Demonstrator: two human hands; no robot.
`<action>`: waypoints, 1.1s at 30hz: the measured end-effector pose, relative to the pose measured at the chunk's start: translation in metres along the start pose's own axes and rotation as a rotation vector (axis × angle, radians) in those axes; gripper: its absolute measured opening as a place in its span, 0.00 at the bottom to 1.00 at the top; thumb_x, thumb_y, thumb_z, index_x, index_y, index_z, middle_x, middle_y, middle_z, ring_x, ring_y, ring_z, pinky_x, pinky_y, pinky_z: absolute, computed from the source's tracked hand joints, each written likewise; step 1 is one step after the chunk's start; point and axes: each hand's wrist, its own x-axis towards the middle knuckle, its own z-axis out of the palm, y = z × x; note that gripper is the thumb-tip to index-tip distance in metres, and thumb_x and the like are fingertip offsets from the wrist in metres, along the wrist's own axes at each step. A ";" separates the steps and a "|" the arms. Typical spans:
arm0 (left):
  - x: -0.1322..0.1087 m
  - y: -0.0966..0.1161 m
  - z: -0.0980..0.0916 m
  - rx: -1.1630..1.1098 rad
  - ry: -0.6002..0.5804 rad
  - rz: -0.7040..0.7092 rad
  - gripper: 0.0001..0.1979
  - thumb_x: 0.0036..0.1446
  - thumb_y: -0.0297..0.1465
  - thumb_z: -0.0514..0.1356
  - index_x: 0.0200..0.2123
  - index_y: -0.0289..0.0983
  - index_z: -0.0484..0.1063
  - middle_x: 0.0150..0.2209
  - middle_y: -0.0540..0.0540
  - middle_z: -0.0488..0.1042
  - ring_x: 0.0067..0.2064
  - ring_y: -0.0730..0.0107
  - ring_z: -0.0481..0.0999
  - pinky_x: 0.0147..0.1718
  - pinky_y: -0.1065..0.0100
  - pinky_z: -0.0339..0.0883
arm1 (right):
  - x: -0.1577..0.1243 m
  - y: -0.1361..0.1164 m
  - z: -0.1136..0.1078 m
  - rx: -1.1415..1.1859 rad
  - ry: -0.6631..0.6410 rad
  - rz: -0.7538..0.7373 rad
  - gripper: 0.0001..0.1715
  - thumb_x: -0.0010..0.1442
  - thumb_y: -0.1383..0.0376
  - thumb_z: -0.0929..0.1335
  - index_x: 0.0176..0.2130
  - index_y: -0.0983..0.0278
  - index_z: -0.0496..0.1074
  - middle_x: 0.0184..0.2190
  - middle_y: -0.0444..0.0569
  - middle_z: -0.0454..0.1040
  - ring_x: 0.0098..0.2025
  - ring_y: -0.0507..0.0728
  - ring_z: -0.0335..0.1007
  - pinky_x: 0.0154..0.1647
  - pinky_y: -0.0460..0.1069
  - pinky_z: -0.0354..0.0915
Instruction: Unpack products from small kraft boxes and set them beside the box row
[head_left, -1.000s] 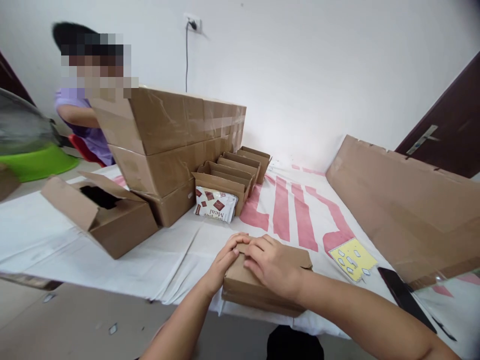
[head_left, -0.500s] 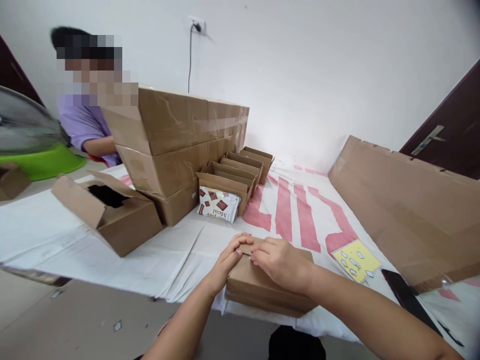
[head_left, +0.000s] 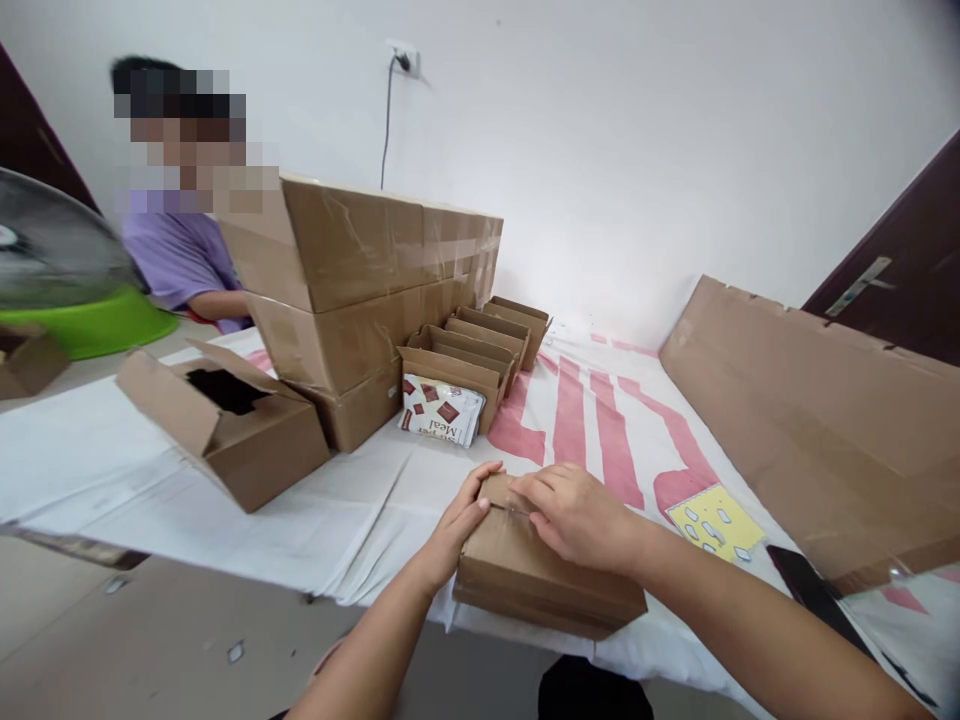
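A small closed cardboard box (head_left: 540,575) lies at the near edge of the white-covered table (head_left: 225,520). My left hand (head_left: 457,525) grips its far left corner, fingers curled over the lid's edge. My right hand (head_left: 581,515) rests on top of the lid, fingers pressed together at the same far edge, touching my left fingertips. A white and red food packet (head_left: 439,410) lies beyond the box, in front of a row of open small boxes (head_left: 472,350).
Several large taped cartons (head_left: 360,290) are stacked at left centre, with an open small box (head_left: 225,425) beside them. A person in a purple shirt (head_left: 184,260) sits behind. Flat cardboard sheets (head_left: 817,410) lean at right. A yellow sticker sheet (head_left: 709,520) and dark phone (head_left: 814,595) lie nearby.
Both hands stay on the small box; my right hand has shifted slightly along the lid's far edge. The view has drifted a little, and the person behind has leaned rightward.
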 end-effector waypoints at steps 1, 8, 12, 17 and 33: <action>0.000 0.000 0.000 -0.004 0.000 -0.009 0.29 0.60 0.47 0.53 0.61 0.39 0.59 0.61 0.39 0.64 0.63 0.50 0.60 0.62 0.54 0.52 | 0.000 0.000 0.003 -0.029 -0.002 0.000 0.16 0.56 0.74 0.64 0.46 0.65 0.68 0.37 0.52 0.77 0.39 0.59 0.73 0.41 0.53 0.66; -0.002 0.001 0.003 0.017 -0.002 -0.018 0.31 0.59 0.48 0.54 0.61 0.40 0.58 0.61 0.40 0.64 0.63 0.50 0.60 0.61 0.54 0.53 | -0.004 0.004 0.013 -0.111 0.069 -0.019 0.11 0.62 0.74 0.62 0.43 0.66 0.69 0.33 0.52 0.78 0.33 0.57 0.73 0.37 0.51 0.65; -0.003 0.004 0.004 0.034 -0.009 -0.020 0.30 0.60 0.49 0.53 0.61 0.40 0.59 0.61 0.40 0.63 0.63 0.50 0.60 0.62 0.54 0.52 | -0.005 0.002 0.004 0.065 0.015 0.064 0.18 0.59 0.69 0.67 0.50 0.66 0.67 0.48 0.56 0.76 0.49 0.61 0.72 0.50 0.55 0.66; -0.001 0.003 0.006 0.016 0.011 -0.013 0.30 0.61 0.50 0.51 0.61 0.40 0.58 0.60 0.39 0.63 0.63 0.51 0.60 0.62 0.54 0.51 | -0.003 -0.002 0.001 -0.008 -0.165 0.139 0.15 0.63 0.69 0.65 0.50 0.66 0.66 0.47 0.56 0.76 0.46 0.61 0.74 0.45 0.55 0.68; -0.005 0.007 0.010 -0.058 0.086 0.049 0.19 0.56 0.44 0.61 0.46 0.43 0.62 0.60 0.42 0.61 0.53 0.57 0.69 0.51 0.59 0.61 | -0.006 0.006 0.008 -0.160 0.057 0.058 0.14 0.64 0.72 0.63 0.50 0.65 0.66 0.37 0.50 0.78 0.36 0.58 0.75 0.35 0.51 0.65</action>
